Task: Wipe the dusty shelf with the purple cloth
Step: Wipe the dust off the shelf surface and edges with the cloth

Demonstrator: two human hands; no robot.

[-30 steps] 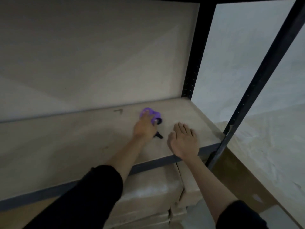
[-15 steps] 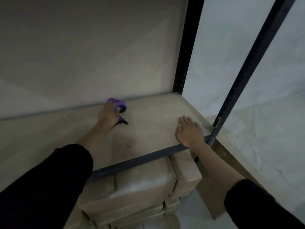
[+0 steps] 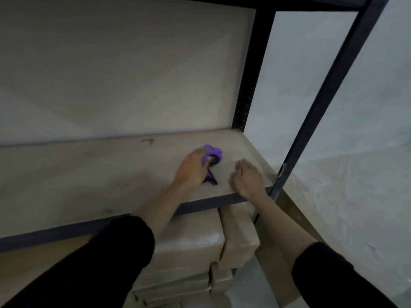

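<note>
Two bare hands work a pale, dusty shelf (image 3: pixel 93 174) of smooth board edged in dark metal. A left hand (image 3: pixel 192 168) presses a bunched purple cloth (image 3: pixel 213 152) to the board, fingers closed over it; the crumpled wad bulges past the fingertips toward the back wall, a dark tail trailing out toward the shelf's front edge. Just right of that grip, a right hand (image 3: pixel 249 177) lies flat and empty, palm down. Beyond it rises a black perforated upright (image 3: pixel 315 112). Stacked cardboard boxes (image 3: pixel 200 245) sit beneath.
</note>
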